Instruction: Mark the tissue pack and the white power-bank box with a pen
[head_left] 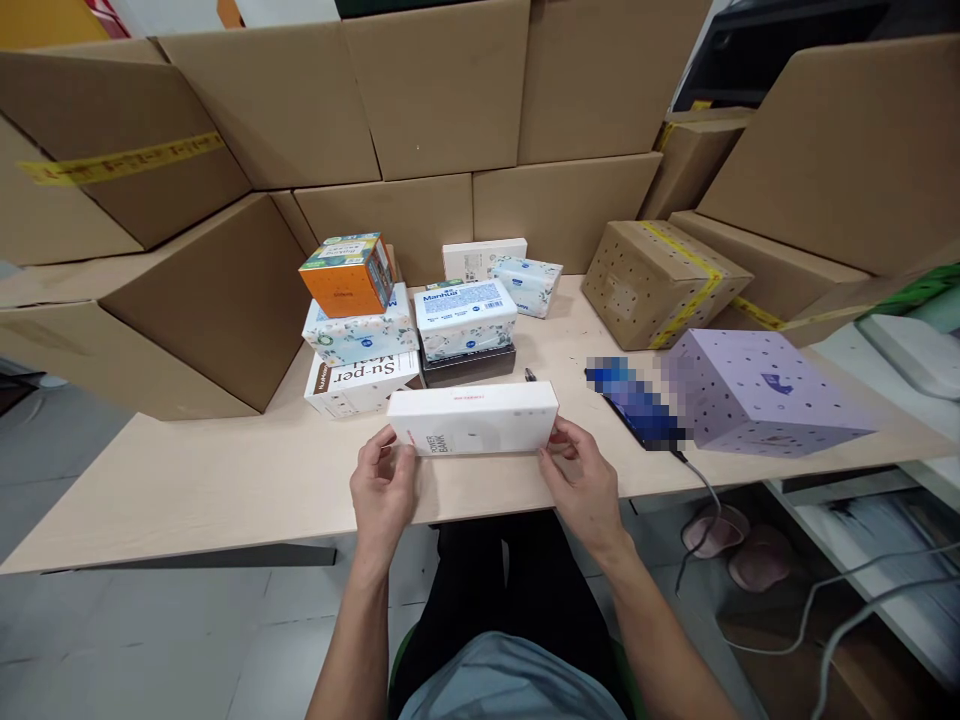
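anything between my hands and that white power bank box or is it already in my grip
Nothing visible stands between them. The left hand is on the left end of the white power bank box and the right hand is on its right end, fingers touching it. The box rests on the table near the front edge.

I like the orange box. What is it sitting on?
The orange box sits on a floral tissue pack, which lies on a white box printed "Su-per". That box rests on the table. The covered tops cannot be seen.
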